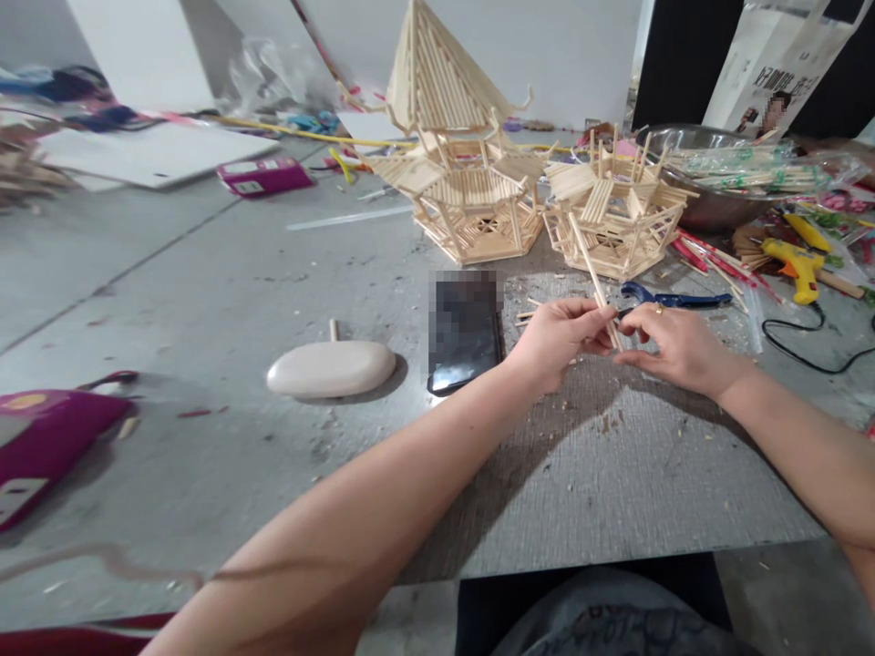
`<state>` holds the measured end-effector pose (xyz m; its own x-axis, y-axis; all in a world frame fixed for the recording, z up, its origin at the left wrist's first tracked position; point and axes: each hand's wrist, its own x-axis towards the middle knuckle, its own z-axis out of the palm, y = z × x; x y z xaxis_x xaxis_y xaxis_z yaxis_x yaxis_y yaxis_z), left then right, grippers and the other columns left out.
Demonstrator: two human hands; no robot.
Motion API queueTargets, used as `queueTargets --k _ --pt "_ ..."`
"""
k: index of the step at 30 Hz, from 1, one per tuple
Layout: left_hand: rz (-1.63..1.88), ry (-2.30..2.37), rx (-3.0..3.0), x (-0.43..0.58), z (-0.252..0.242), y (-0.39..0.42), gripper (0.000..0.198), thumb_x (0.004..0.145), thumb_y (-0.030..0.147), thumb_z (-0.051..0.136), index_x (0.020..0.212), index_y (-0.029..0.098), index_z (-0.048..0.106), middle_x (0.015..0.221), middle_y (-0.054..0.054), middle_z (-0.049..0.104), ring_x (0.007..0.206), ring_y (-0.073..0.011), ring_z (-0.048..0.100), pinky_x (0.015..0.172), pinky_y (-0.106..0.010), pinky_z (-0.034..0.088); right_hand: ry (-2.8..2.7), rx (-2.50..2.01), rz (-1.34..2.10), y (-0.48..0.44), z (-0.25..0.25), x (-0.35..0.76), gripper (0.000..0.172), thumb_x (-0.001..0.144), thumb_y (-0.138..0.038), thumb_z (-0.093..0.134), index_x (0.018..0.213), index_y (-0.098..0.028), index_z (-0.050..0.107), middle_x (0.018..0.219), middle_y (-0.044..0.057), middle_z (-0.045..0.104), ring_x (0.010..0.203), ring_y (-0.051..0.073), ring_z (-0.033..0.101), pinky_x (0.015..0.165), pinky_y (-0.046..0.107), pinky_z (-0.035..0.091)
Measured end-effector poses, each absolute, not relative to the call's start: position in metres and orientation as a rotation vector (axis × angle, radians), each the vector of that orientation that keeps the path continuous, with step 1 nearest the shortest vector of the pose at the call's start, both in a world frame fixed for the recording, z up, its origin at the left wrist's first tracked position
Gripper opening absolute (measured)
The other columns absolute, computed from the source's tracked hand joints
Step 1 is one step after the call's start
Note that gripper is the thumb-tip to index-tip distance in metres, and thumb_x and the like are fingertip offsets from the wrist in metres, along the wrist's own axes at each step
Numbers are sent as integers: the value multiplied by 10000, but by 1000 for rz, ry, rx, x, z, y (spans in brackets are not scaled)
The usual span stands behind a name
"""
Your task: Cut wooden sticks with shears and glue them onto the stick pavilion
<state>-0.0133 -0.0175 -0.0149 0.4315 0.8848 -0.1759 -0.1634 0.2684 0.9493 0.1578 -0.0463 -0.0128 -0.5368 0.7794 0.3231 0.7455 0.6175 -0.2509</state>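
Note:
My left hand (564,342) is closed, pinching thin wooden sticks (583,251) that slant up and to the left. Close by on the right is my right hand (674,346), its thumb and fingers curved and apart beside the lower ends of the sticks; whether its fingertips touch them is unclear. Blue-handled pliers (690,300) lie just behind this hand. A smaller stick-built pavilion model (615,214) stands beyond both hands. To its left rises a taller pavilion model (471,164) with a pointed roof. A few short stick pieces lie behind my left hand.
Left of my hands lie a black phone (468,333) and a white oval case (332,369). A yellow glue gun (797,264) with a black cord lies at right. A metal bowl (711,210) holds bundled sticks. Purple packages (266,176) and scraps are on the table (205,292).

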Motion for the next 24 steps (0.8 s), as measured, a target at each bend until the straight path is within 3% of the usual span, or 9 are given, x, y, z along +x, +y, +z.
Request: queueTargets --k 8,24 --pt "844 834 1036 -14 -13 -19 163 769 208 560 637 115 579 565 9 568 499 -58 529 544 -213 468 -2444 -1152 -80 -46 -16 157 480 837 -517 382 1121 -143 483 1071 114 595 873 168 567 775 292 426" --pt "847 867 1066 -10 -12 -25 180 760 198 559 599 119 545 534 18 567 466 -52 525 532 -200 468 -2359 -1059 -161 -43 -22 159 392 810 -503 450 1006 -171 521 941 86 641 831 183 604 709 300 461"
